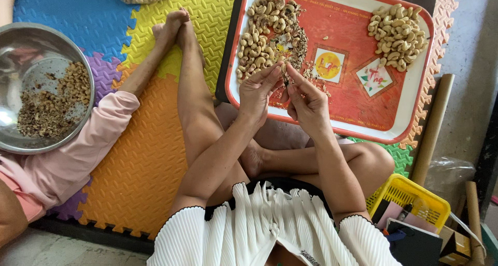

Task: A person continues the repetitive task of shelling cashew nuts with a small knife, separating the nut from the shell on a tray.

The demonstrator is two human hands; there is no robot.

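We hold our left hand [258,92] and right hand [306,102] together, fingertips pinched on a small nut [285,79] above the red tray [358,115]. If our grip slips, we judge it could drop among the shell scraps [298,50].

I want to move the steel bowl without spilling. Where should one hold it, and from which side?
Grip the steel bowl at its bare rim on the right, toward the colourful mat, probably with a second hold on the opposite rim. The rim is thin and open there, the shells lie low inside, and a pink-clad leg blocks the lower edge.
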